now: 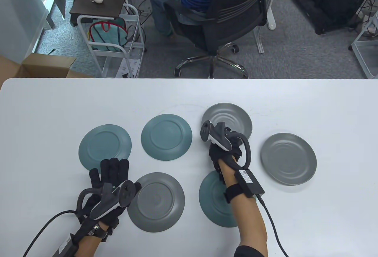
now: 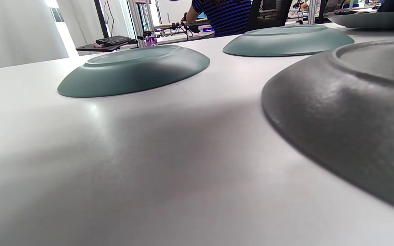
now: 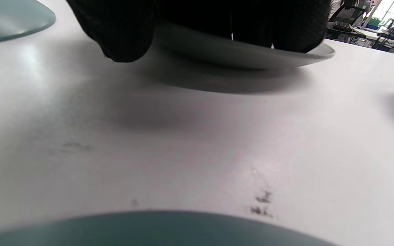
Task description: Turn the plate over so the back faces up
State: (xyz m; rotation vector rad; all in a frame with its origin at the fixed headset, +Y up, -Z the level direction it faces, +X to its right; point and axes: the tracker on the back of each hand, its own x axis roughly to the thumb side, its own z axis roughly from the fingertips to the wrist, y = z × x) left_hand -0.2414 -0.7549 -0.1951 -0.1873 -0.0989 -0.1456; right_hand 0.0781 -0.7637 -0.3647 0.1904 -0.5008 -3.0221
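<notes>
Six plates lie on the white table (image 1: 324,106). A grey plate (image 1: 231,116) at the back lies face up. My right hand (image 1: 222,146) grips its near rim. In the right wrist view my fingers (image 3: 286,24) lie over the rim of this plate (image 3: 251,54), my thumb (image 3: 121,34) is at its left, and the near edge looks slightly raised over a shadow. My left hand (image 1: 113,170) rests flat and open on the table, holding nothing, between a teal plate (image 1: 104,146) and a grey plate (image 1: 156,199); both are back up.
A teal plate (image 1: 166,136) lies back up at centre-left. A grey plate (image 1: 288,159) lies face up at the right. A teal plate (image 1: 214,202) lies partly under my right forearm. A person sits on an office chair (image 1: 224,17) beyond the far edge.
</notes>
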